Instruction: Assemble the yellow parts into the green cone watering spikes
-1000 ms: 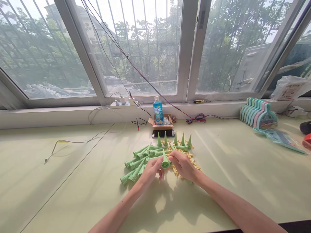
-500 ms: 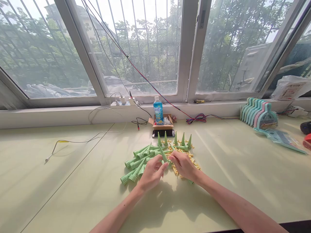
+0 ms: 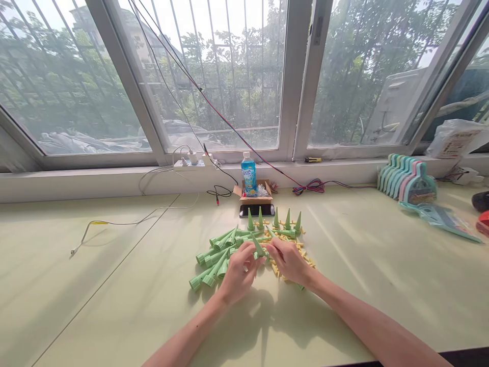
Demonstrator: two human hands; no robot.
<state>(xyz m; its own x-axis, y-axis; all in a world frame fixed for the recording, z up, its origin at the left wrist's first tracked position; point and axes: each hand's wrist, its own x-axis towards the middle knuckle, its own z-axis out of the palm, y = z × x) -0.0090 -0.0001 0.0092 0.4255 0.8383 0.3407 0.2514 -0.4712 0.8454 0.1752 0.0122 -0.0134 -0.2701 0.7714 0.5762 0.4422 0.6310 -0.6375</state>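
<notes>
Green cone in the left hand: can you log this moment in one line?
left hand: holds green cone | right hand: beside it, grip unclear | yellow pieces: by right hand | upright cones: row behind

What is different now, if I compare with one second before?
The left hand has turned the green cone in its grip: the open base, facing the camera before, is now out of sight, and the tip leans left. The right hand, upright cones and bottle stayed nearly in place.
</notes>
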